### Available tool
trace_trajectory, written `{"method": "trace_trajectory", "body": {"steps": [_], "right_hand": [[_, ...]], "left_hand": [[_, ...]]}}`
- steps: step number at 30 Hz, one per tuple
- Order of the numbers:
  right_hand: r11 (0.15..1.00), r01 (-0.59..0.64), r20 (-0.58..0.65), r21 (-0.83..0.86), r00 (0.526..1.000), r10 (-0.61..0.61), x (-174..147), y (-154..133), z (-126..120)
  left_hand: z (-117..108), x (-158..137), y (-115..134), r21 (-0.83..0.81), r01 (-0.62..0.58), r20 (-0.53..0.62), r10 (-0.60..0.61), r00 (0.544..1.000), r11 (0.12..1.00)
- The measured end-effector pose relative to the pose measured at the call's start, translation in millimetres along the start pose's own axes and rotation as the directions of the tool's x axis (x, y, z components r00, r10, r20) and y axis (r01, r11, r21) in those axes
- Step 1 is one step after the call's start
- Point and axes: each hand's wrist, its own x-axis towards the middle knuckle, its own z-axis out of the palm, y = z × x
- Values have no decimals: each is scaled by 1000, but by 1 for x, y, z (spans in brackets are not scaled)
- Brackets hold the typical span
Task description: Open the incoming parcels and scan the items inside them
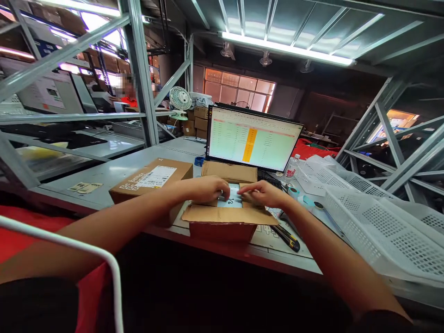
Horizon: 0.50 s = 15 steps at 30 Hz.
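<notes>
Left hand (206, 189) and right hand (266, 194), in the head view, are both bare and lowered over an open brown corrugated cardboard box (222, 233), the left with its fingers curled inward, the right with its index finger stretched toward the left and its other fingers bent; whether either one pinches anything I cannot tell. Between the fingertips, within the open box, lies a flat white piece with a dark squiggle-like mark (234, 202). The box sits at the near edge of a long white smooth-topped counter (104, 173), one wide flap folded out toward that edge and another raised at the back. To its left, also by the near edge, is a closed brown cardboard box with white lettering (182, 167), bearing a white printed paper label (161, 175); farther toward the left end lie small cream printed cards (85, 188). Behind the open box, toward the counter's far edge, stands a wide black-framed monitor (256, 138) showing a sheet with an orange column. Right of the box, near the front edge, rests a black and yellow utility knife (289, 238), and white perforated plastic baskets (388, 226) line the right end
</notes>
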Motion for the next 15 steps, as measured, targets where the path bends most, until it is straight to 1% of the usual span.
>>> {"method": "trace_trajectory", "body": {"steps": [1, 2, 3, 5, 7, 9, 11, 13, 15], "right_hand": [[999, 34, 57, -9, 998, -33, 6, 2, 6], [996, 84, 86, -26, 993, -81, 8, 3, 10], [988, 142, 84, -64, 987, -137, 7, 3, 12], [951, 236, 6, -202, 971, -239, -4, 4, 6], [902, 251, -103, -351, 947, -304, -22, 11, -7], [881, 195, -204, -431, 930, -305, -44, 25, -19], [884, 103, -274, -456, 929, -250, -64, 44, -23], [890, 9, -324, -456, 929, -175, -80, 63, -17], [899, -55, -366, -434, 923, -121, -90, 76, -3]], "left_hand": [[-1, -8, 1, 33, -3, -18, 3, 1000, 999], [-5, -16, 1, 90, -7, -59, 13, 998, 996], [-10, -25, 0, 155, -7, -102, 24, 994, 988], [-21, -45, -3, 257, 25, -159, 17, 987, 966], [-31, -67, -10, 292, 101, -184, -47, 982, 951], [-36, -89, -20, 276, 185, -192, -135, 972, 943], [-34, -107, -31, 244, 251, -191, -208, 959, 937], [-29, -118, -41, 208, 302, -180, -267, 947, 930], [-24, -121, -48, 164, 344, -147, -322, 935, 924]]}}
